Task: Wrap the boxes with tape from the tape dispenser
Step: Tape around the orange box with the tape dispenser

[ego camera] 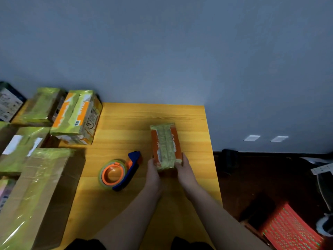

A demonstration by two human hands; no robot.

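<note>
A narrow orange box (pixel 164 144) with greenish tape along its top lies on the yellow wooden table (pixel 126 127), its long side running away from me. My left hand (pixel 153 173) grips its near left corner and my right hand (pixel 183 170) grips its near right corner. The blue tape dispenser (pixel 124 171), with an orange hub and a roll of greenish tape, lies on the table just left of my left hand, untouched.
Several taped boxes crowd the table's left side: an orange and white one (pixel 77 117) at the back, a large brown carton (pixel 36 193) in front. The table's right edge drops to a dark floor with a red patterned box (pixel 292 230).
</note>
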